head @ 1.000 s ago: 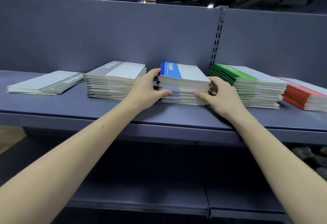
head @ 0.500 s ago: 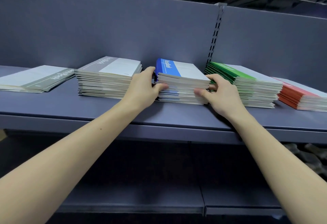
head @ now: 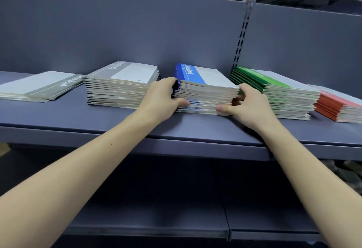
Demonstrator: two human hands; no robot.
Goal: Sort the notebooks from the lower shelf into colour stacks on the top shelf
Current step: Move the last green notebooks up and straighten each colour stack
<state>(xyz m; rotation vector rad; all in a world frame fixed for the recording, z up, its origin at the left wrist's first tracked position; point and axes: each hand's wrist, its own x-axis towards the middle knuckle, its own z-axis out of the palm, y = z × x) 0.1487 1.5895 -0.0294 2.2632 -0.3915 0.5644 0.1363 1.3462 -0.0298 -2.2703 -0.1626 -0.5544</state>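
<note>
A stack of blue notebooks [head: 203, 89] lies in the middle of the top shelf [head: 137, 122]. My left hand [head: 160, 99] grips its left side, thumb on the front edge and fingers round the spine side. My right hand [head: 246, 104] grips its right front corner, thumb against the lower page edges, fingers tucked between this stack and the green stack [head: 284, 93]. To the left stand a tall grey stack [head: 121, 85] and a low grey-green stack [head: 41, 85]. A red stack [head: 340, 106] lies at the far right.
A slotted metal upright [head: 242, 34] divides the grey back panel behind the blue and green stacks. The lower shelf [head: 156, 226] below is dark, and no notebooks show on it. Dark rounded objects [head: 346, 171] lie low on the right.
Both hands stay on the blue stack, with the fingers shifted slightly. The view has tilted up a little, so the shelf sits lower in the frame.
</note>
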